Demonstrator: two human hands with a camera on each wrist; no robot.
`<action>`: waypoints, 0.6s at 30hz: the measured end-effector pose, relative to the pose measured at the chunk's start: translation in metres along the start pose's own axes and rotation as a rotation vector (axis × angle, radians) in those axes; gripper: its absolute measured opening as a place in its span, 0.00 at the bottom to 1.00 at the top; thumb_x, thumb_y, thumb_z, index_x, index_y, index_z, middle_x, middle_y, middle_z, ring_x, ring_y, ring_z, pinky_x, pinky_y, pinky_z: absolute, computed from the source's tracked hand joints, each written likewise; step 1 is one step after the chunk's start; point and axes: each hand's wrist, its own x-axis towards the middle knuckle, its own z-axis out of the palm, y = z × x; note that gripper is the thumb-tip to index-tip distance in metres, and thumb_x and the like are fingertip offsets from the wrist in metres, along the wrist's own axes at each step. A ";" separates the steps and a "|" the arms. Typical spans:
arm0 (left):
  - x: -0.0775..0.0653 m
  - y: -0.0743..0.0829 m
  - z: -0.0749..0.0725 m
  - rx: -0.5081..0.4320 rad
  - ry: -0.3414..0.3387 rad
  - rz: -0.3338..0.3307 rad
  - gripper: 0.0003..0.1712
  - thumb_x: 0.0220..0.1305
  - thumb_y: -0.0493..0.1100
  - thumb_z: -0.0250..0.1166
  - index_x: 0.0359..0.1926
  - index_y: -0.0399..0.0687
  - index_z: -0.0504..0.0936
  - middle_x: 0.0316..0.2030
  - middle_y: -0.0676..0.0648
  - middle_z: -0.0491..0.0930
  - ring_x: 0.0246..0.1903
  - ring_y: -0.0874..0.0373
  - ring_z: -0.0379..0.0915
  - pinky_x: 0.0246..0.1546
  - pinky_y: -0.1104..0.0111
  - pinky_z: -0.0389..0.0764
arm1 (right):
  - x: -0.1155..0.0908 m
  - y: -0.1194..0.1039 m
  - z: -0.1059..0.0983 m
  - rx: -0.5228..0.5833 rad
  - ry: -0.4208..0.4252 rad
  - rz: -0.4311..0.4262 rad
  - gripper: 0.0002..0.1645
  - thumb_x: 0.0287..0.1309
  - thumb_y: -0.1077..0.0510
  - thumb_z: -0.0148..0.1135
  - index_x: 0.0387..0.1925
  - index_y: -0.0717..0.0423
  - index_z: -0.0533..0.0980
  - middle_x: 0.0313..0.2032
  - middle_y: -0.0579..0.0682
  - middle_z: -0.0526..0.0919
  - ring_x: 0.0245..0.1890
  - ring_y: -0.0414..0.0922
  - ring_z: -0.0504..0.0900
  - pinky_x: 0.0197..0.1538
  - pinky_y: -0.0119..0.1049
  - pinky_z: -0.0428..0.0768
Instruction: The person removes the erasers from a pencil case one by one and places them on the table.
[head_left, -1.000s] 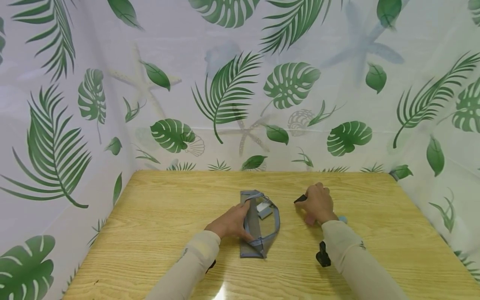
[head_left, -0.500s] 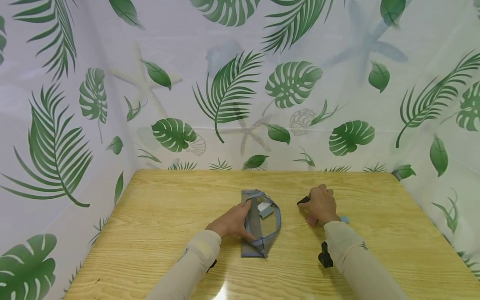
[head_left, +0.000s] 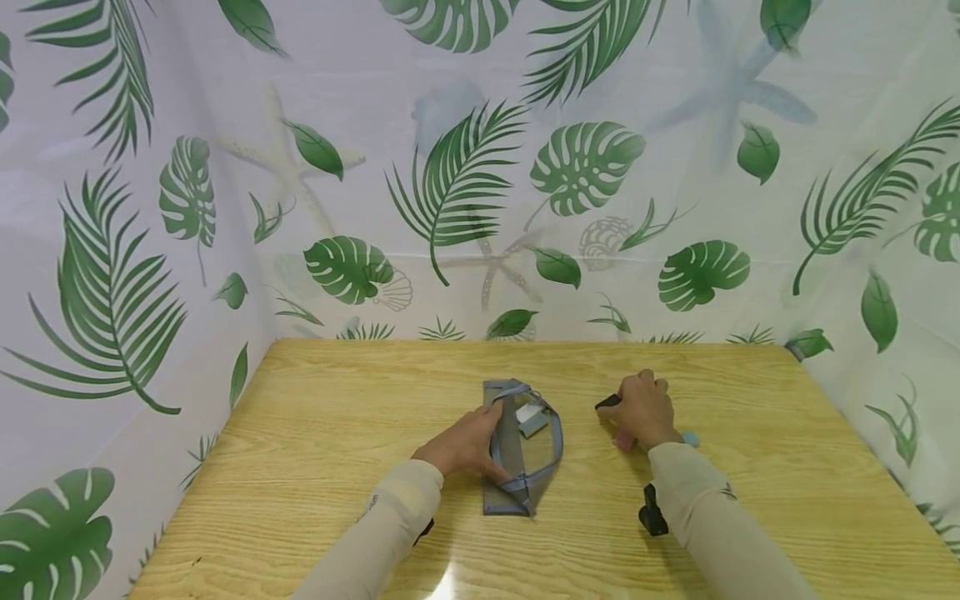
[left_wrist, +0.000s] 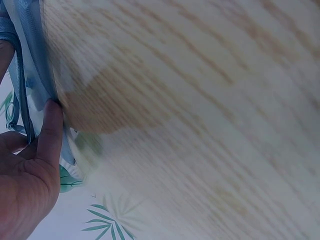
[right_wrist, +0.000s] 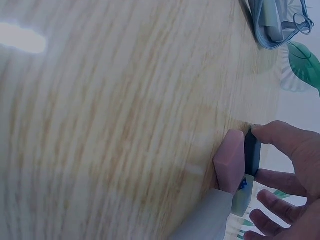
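A grey-blue mesh zip pouch [head_left: 510,450] lies on the table with its mouth spread wide. My left hand [head_left: 468,442] grips its left side, thumb and fingers set apart along the edge. Inside the pouch sits a white and blue-grey block [head_left: 532,421], like a sleeved eraser. To the right, my right hand [head_left: 643,408] pinches a black eraser [right_wrist: 253,150] between thumb and finger. Right beside it are a pink slant-ended eraser [right_wrist: 230,161] and a pale eraser [right_wrist: 243,196] with a blue mark. A whitish block [right_wrist: 207,220] lies closer to the right wrist camera.
The wood-grain table [head_left: 360,392] meets a leaf-printed sheet [head_left: 480,208] at the back and sides. A light blue piece [head_left: 688,438] shows past the right wrist. Dark gear [head_left: 652,510] hangs below the right wrist, and more [head_left: 423,531] below the left.
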 end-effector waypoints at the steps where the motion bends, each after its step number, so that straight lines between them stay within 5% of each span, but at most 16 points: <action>1: 0.000 0.000 0.000 0.001 0.000 0.000 0.69 0.51 0.52 0.82 0.80 0.38 0.46 0.77 0.36 0.51 0.76 0.42 0.50 0.72 0.53 0.61 | 0.000 0.000 0.000 -0.001 -0.002 -0.001 0.22 0.56 0.52 0.75 0.34 0.70 0.82 0.43 0.69 0.72 0.44 0.66 0.69 0.44 0.62 0.76; 18: 0.002 -0.001 0.001 0.012 -0.002 0.002 0.69 0.52 0.52 0.82 0.80 0.38 0.45 0.77 0.36 0.51 0.76 0.43 0.49 0.73 0.54 0.60 | 0.004 0.004 0.002 -0.024 -0.046 0.000 0.20 0.57 0.51 0.74 0.29 0.66 0.79 0.44 0.69 0.71 0.46 0.67 0.68 0.47 0.65 0.73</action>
